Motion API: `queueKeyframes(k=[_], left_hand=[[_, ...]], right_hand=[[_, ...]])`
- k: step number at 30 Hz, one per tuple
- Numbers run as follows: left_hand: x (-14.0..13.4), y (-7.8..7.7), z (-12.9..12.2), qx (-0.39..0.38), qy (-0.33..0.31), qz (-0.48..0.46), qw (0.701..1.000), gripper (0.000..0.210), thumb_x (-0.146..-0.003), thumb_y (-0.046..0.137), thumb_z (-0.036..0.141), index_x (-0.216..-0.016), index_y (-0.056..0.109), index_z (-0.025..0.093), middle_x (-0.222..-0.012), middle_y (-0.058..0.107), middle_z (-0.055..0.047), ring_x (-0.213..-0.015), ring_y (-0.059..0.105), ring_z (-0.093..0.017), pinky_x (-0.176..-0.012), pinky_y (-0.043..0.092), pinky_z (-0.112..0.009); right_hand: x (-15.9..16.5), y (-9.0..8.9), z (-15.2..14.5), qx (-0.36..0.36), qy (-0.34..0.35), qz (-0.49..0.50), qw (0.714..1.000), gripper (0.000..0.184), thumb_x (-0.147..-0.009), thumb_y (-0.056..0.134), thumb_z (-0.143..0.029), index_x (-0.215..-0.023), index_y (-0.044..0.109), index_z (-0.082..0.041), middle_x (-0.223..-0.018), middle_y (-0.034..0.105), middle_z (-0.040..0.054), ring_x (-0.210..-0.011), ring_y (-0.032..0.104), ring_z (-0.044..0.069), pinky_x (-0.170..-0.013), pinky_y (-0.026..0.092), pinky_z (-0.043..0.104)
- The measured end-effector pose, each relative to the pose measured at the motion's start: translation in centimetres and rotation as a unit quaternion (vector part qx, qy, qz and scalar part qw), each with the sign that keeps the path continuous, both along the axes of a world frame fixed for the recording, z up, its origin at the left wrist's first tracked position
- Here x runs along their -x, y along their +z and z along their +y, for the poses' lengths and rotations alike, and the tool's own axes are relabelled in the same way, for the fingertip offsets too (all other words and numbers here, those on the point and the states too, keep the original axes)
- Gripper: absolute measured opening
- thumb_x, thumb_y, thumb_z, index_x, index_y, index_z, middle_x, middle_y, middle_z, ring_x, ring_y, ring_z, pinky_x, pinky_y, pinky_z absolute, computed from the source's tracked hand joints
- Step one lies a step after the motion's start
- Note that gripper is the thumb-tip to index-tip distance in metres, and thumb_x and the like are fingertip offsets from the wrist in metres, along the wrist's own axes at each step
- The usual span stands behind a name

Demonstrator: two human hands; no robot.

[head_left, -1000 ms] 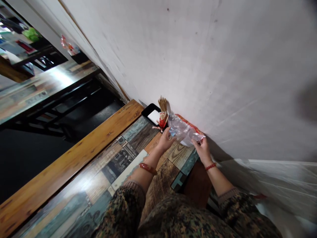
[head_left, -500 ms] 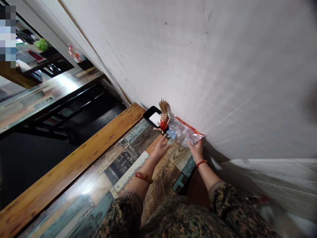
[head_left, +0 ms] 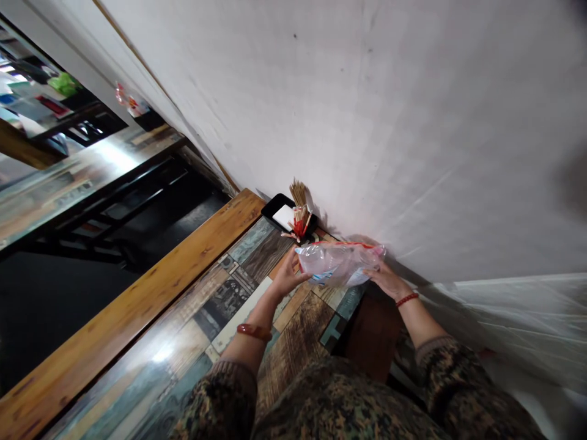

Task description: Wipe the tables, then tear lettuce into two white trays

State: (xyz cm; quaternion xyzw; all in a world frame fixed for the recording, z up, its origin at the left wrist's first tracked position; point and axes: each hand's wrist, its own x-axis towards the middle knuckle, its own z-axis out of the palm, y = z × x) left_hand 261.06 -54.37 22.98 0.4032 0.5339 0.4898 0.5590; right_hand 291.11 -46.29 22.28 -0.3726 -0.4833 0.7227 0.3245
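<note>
Between my two hands is a clear plastic bag (head_left: 342, 261) with a red edge and blue print, held above the table's corner by the wall. My left hand (head_left: 288, 274) grips its left end, thumb in front. At the other end, my right hand (head_left: 389, 281) has its fingers closed on the bag's right side. Just beyond the bag stands a black tray (head_left: 274, 203) with a white stack (head_left: 284, 217), probably paper, in it. Bundled wooden sticks (head_left: 299, 192) and red-wrapped sticks (head_left: 300, 225) stand at the tray's right end.
The patterned tabletop (head_left: 220, 305) has a wooden border (head_left: 137, 293) along its left side. A white wall (head_left: 367, 122) rises directly behind. Farther left is another table (head_left: 92, 177) with a dark holder (head_left: 149, 119) on it. A brown seat (head_left: 373, 330) is below on the right.
My left hand has moved to the bag and taken hold of its left end. The bag has come away from the wall toward me, and my right hand has shifted right with it.
</note>
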Motion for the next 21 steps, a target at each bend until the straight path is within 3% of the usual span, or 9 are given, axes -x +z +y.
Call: queueKeyframes(k=[4, 9, 14, 17, 21], left_hand=[[-0.4, 2.0, -0.8, -0.010, -0.029, 0.029, 0.999, 0.089, -0.063, 0.083, 0.038, -0.140, 0.043, 0.020, -0.135, 0.056, -0.014, -0.125, 0.051, -0.032, -0.107, 0.038, -0.048], [-1.1, 3.2, -3.4, -0.011, -0.009, 0.021, 1.000, 0.081, -0.067, 0.081, 0.038, -0.137, 0.042, 0.022, -0.135, 0.055, -0.013, -0.122, 0.054, -0.029, -0.103, 0.043, -0.045], [-2.1, 2.1, -6.3, 0.009, 0.039, -0.064, 0.997, 0.080, -0.068, 0.081, 0.037, -0.135, 0.039, 0.023, -0.134, 0.054, -0.015, -0.116, 0.059, -0.026, -0.101, 0.045, -0.045], [-3.7, 1.1, -7.8, 0.041, 0.092, -0.018, 0.995, 0.090, -0.062, 0.084, 0.035, -0.137, 0.037, 0.025, -0.126, 0.060, -0.013, -0.111, 0.062, -0.027, -0.095, 0.050, -0.044], [-6.4, 0.6, -8.1, 0.064, 0.108, 0.099, 0.987, 0.090, -0.058, 0.085, 0.033, -0.136, 0.041, 0.023, -0.118, 0.065, -0.010, -0.100, 0.066, -0.025, -0.080, 0.056, -0.035]], right_hand=[[1.0, -0.1, 0.6, 0.006, 0.050, -0.018, 0.999, 0.067, -0.067, 0.078, -0.032, -0.130, 0.055, -0.029, -0.136, 0.059, 0.0047, -0.129, 0.051, 0.025, -0.115, 0.031, 0.049], [3.9, -0.8, 1.6, -0.032, 0.025, -0.002, 0.999, 0.059, -0.068, 0.075, -0.027, -0.125, 0.059, -0.027, -0.130, 0.063, 0.0041, -0.125, 0.055, 0.024, -0.113, 0.035, 0.046], [5.9, -1.8, 2.6, -0.067, -0.051, -0.049, 0.995, 0.059, -0.066, 0.072, -0.029, -0.123, 0.057, -0.026, -0.121, 0.067, 0.0031, -0.116, 0.060, 0.024, -0.105, 0.044, 0.044], [6.6, -2.2, 3.2, -0.078, -0.011, -0.092, 0.993, 0.061, -0.068, 0.069, -0.031, -0.126, 0.055, -0.026, -0.123, 0.066, 0.0035, -0.113, 0.061, 0.024, -0.101, 0.048, 0.043], [7.9, -1.9, 5.1, -0.157, 0.043, -0.113, 0.980, 0.061, -0.068, 0.068, -0.029, -0.127, 0.057, -0.029, -0.135, 0.057, 0.0013, -0.122, 0.054, 0.022, -0.107, 0.043, 0.040]])
